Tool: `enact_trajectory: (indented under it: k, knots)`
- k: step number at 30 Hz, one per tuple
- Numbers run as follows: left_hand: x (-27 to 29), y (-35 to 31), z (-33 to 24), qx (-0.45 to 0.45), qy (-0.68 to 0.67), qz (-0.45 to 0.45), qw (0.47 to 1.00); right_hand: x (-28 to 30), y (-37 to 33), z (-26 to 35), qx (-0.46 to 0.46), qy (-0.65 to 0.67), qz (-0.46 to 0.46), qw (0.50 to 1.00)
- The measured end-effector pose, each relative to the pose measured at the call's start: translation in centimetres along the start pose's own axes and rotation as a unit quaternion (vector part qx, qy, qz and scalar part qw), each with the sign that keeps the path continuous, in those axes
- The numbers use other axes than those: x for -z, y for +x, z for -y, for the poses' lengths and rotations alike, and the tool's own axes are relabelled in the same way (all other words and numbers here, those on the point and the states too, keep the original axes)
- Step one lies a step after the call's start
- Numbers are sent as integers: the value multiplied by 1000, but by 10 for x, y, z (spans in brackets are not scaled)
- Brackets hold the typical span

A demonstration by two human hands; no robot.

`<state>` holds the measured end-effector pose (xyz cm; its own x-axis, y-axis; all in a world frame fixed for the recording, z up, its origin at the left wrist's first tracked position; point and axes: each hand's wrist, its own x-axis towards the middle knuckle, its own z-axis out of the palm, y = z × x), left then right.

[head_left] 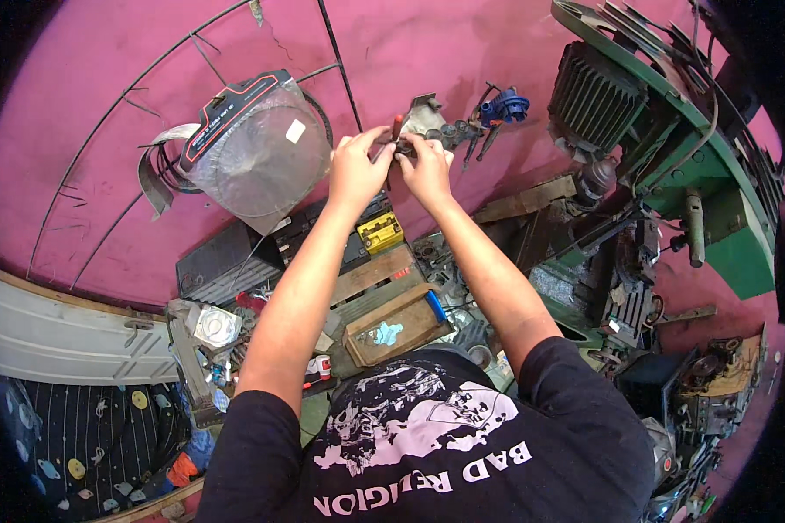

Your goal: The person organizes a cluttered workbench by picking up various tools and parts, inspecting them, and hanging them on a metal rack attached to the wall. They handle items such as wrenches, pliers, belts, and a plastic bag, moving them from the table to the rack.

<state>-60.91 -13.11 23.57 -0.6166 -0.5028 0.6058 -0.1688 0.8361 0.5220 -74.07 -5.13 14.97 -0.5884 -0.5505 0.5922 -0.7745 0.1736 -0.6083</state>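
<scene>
Both arms reach up to the pink wall, and the fingertips meet around a slim tool with a red handle (398,125). It stands roughly upright, with a thin dark part showing below the fingers; its exact kind is too small to tell. My left hand (356,172) pinches at it with thumb and fingers. Facing it, my right hand (428,173) has its fingers bent in at the same spot. Just right of the hands hang a greyish metal piece (426,118) and a blue tool head (506,106).
A clear plastic package (260,152) hangs on the wall at left. Below are a yellow-topped battery (380,234), a wooden tray (377,353) with a blue-handled item (435,306), and a cluttered bench. A large green machine with a finned motor (595,94) stands at right.
</scene>
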Motion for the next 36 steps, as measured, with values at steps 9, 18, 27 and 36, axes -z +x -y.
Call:
enact_trajectory:
  k: [9,18,27,36]
  knots:
    - [12,-116,10,33,-29,15,999,1,-46,1,-26,7,0,1000]
    - [82,-320,56,249,-73,72,963,-28,-176,35,-46,25,108,993]
    - [154,-521,130,439,8,109,892,-94,-316,123,136,11,462,876]
    - [225,-532,166,409,93,132,898,-168,-371,184,223,-206,475,826]
